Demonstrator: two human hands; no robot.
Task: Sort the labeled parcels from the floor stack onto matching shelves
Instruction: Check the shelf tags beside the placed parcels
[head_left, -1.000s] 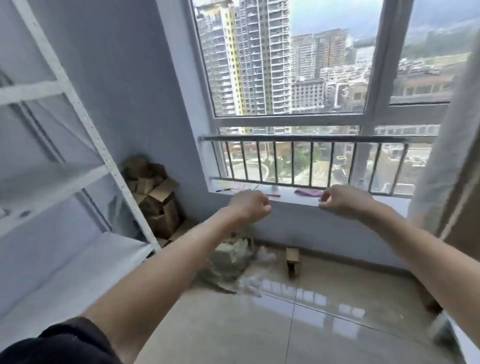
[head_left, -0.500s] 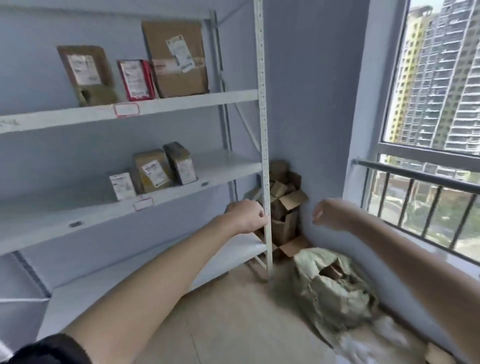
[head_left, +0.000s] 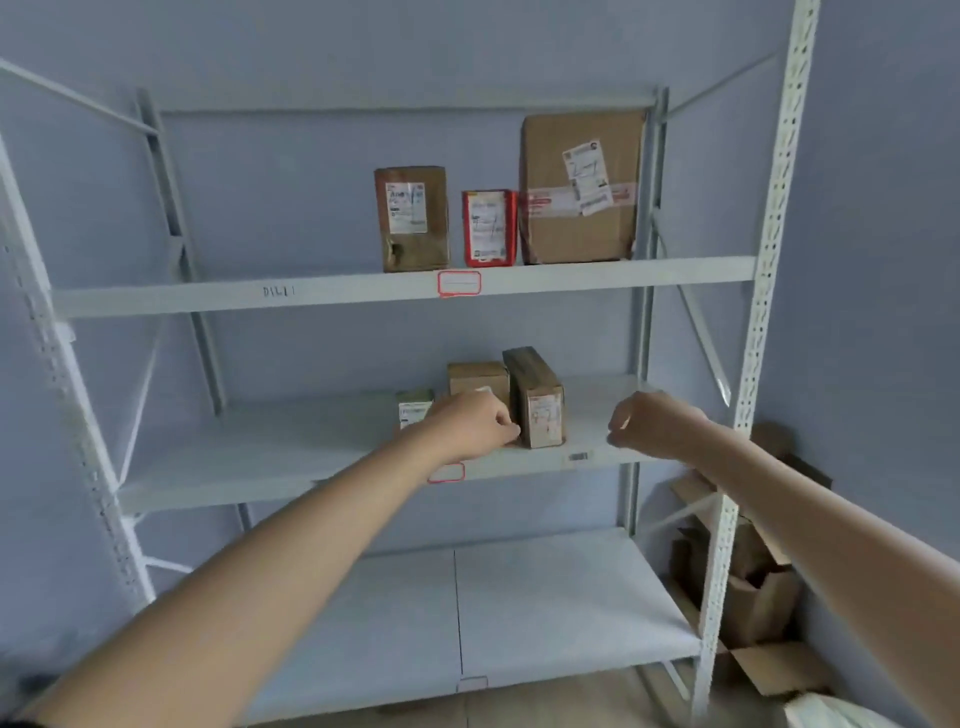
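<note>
While I watch from afar, both arms reach toward the rack:

Left hand (head_left: 470, 426): fingers curled, holding nothing that I can see; it hangs in front of the middle shelf (head_left: 291, 457), partly hiding a parcel behind it.
Right hand (head_left: 652, 426): likewise curled and empty, over the shelf's bare right end.
Parcels, middle: three small boxes, the tallest (head_left: 537, 397) standing on end with its label facing out (easy to read, I judge).
Parcels, top shelf (head_left: 623, 273): a brown box (head_left: 411, 218), a red one (head_left: 489, 227) and a large carton (head_left: 579, 187), upright, just beside one another, labels forward.
Shelf tags: red-edged tags (head_left: 458, 283) on the front lips, probably for matching.
Bottom shelf (head_left: 519, 613): bare board.
Room: pale blue walls; white steel rack; open cartons (head_left: 753, 597) on the floor at right.
Floor stack: not in view.
</note>
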